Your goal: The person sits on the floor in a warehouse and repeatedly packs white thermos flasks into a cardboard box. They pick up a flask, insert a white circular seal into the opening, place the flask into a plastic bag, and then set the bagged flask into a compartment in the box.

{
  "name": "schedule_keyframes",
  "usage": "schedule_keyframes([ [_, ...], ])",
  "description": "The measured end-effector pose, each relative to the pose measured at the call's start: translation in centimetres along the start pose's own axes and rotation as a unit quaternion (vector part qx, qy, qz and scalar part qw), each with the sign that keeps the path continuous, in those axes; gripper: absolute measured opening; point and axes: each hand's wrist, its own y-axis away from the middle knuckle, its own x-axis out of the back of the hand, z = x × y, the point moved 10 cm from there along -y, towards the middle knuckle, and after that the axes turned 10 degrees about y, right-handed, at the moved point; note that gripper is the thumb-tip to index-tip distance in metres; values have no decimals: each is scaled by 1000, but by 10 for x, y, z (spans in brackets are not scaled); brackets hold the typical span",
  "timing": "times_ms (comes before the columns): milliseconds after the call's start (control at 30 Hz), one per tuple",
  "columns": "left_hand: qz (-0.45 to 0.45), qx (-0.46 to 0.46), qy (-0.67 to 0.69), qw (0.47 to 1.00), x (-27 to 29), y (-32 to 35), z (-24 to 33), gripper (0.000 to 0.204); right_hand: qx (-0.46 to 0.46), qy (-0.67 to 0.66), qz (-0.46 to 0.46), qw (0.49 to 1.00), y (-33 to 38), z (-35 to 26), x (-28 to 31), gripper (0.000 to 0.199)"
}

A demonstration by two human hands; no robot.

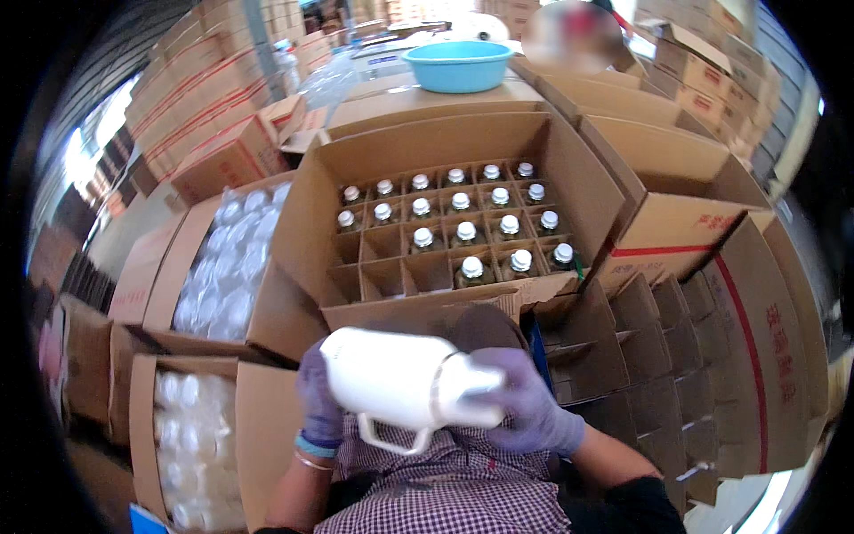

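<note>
A white plastic jug [400, 383] with a loop handle lies sideways in front of my chest. My left hand [318, 398], in a purple glove, grips its base end. My right hand [531, 402], also gloved, wraps around its neck and cap end. Just beyond the jug stands an open cardboard box [569, 160] with a card divider grid. Several small bottles with white caps [465, 233] fill most cells; the near-left cells are vacant.
Two open boxes of clear bottles [227, 258] sit at my left. Spare card dividers [640, 356] and open cartons [685, 214] lie to the right. A blue basin [458, 65] rests on boxes at the back, near another person [569, 36]. Stacked cartons line both sides.
</note>
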Motion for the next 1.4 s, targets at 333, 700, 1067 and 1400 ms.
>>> schedule_keyframes([
  [333, 94, -193, -363, 907, 105, -10, 39, 41, -385, 381, -81, 837, -28, 318, -3, 71],
  [700, 53, -232, -128, 963, 44, 32, 66, 74, -277, -262, -185, 906, 0, 139, -135, 58],
  [1067, 61, -117, -131, 983, 22, 28, 57, 47, -174, -218, -116, 953, -19, 44, -51, 108],
  [1400, -151, -294, -349, 877, -58, -29, 57, 35, 120, 224, -84, 964, 3, 1, 7, 56],
])
